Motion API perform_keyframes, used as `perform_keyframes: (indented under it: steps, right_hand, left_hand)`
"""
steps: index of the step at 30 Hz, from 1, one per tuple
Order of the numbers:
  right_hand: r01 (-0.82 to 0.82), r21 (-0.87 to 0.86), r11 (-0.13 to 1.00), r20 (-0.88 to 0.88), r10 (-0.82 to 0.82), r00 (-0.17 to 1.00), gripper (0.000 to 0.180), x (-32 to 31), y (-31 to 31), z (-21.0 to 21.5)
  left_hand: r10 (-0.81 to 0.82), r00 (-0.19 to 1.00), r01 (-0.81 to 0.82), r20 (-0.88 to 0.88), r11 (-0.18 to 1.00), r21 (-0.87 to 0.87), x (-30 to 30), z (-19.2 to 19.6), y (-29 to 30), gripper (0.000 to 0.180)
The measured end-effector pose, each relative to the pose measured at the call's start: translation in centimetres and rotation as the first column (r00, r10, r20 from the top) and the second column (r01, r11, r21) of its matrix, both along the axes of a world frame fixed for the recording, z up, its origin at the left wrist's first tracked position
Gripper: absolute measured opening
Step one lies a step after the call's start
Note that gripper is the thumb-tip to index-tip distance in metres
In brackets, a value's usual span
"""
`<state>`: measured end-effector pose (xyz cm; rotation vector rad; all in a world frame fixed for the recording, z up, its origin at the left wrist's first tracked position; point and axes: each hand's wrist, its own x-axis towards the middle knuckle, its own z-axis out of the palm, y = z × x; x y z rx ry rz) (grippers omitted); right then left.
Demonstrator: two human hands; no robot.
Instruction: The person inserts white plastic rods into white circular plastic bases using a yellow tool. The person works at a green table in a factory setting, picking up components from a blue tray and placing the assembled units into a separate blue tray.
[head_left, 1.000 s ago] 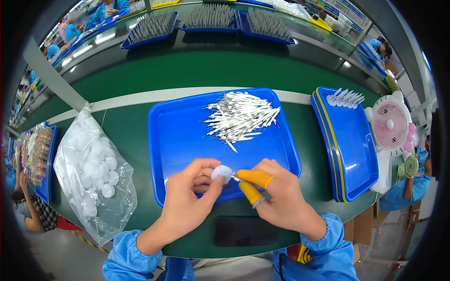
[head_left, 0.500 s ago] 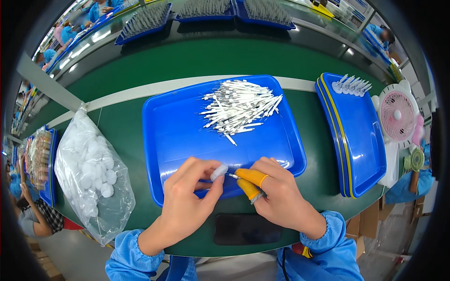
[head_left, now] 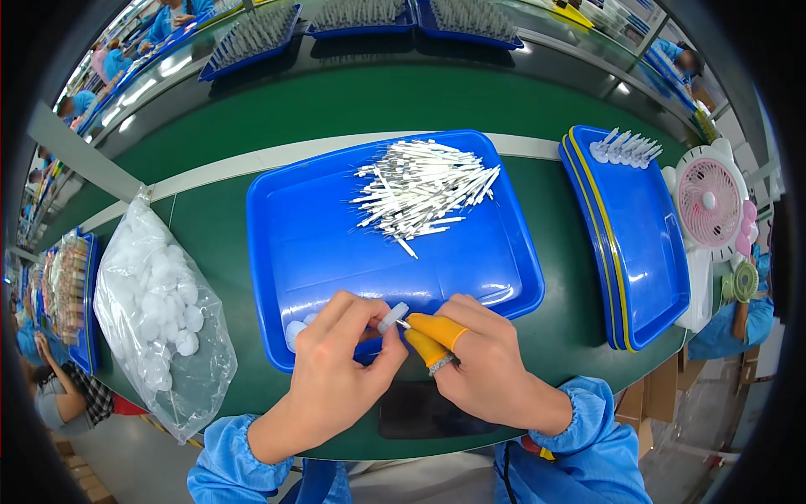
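Observation:
Between the thumb and fingers of my left hand (head_left: 332, 370) is a small translucent white disc (head_left: 392, 317), held on edge above the near side of a blue tray (head_left: 262, 277). My right hand (head_left: 491, 361), with yellow finger covers on thumb and forefinger, pinches a thin stick (head_left: 404, 323) whose metallic end meets the disc. Most of that stick is hidden in my fingers. A heap of thin white sticks with fine wire ends (head_left: 428, 189) lies in the far part of the tray. Several more discs (head_left: 294, 333) sit in its near left corner, partly behind my left hand.
A clear bag of white discs (head_left: 168, 315) lies at the left. Stacked blue trays (head_left: 642, 269) stand at the right, the top one bearing upright sticks on discs (head_left: 625, 149). Beside them is a pink fan (head_left: 708, 202). A dark phone-like slab (head_left: 432, 412) lies below my hands.
My right hand has moved slightly left, bringing the stick's end up to the disc. The discs in the tray's near left corner now show. The whole view has shifted a little.

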<state>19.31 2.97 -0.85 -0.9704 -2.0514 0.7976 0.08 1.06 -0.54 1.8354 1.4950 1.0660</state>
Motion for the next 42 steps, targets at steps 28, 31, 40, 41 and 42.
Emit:
perform_keyframes:
  steps: [28, 31, 40, 41, 42]
  right_hand:
    - [0.012, 0.099, 0.995, 0.422, -0.054, 0.905, 0.030, 1.9, 6.1, 0.7]
    - [0.007, -0.091, 0.996, 0.217, 0.013, 0.976, 0.039, 2.0, 3.3, 2.4]
    - [-0.194, -0.085, 0.977, 0.152, 0.205, 0.967, 0.045, 2.1, 1.8, 1.2]
    - [-0.188, -0.088, 0.978, 0.160, 0.200, 0.967, 0.046, 2.1, 1.8, 1.2]
    - [-0.161, -0.073, 0.984, 0.152, 0.171, 0.974, 0.045, 2.1, 1.9, 1.2]
  left_hand:
    - [0.079, 0.989, -0.058, 0.124, 0.984, -0.167, -1.4, 0.1, 0.9, 0.013]
    - [0.062, 0.985, -0.032, 0.159, 0.982, -0.187, -1.3, 0.1, 0.8, 0.016]
    - [-0.013, 0.995, 0.024, 0.100, 0.994, -0.107, -0.6, 0.1, 0.7, 0.016]
    - [-0.016, 0.995, 0.025, 0.096, 0.995, -0.097, -0.5, 0.1, 0.7, 0.015]
    - [-0.012, 0.996, 0.021, 0.090, 0.995, -0.095, -0.5, 0.0, 0.7, 0.015]
